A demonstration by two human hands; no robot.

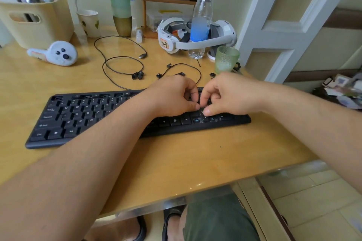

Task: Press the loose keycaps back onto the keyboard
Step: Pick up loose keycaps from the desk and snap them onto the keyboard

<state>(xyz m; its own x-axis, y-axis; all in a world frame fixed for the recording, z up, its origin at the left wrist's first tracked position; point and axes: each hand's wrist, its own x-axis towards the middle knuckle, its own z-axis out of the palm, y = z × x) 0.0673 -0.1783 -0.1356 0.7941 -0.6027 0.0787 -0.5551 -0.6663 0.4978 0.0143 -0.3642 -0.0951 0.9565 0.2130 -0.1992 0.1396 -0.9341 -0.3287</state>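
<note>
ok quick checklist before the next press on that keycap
1. Keyboard flat on the desk: ok, it lies level near the front edge.
2. Both hands at the work spot: ok, left hand and right hand meet over the keyboard's right end.
3. Keycap seated square under the fingertips: cannot tell, fingers hide it.
4. Grip on a keycap: cannot tell, fingers are curled but nothing shows between them.
5. Open sockets left: not ok, at least one bare socket shows in the bottom row.
6. Spare keycaps in reach: ok, several lie on the desk behind the keyboard, among the cable.
</note>
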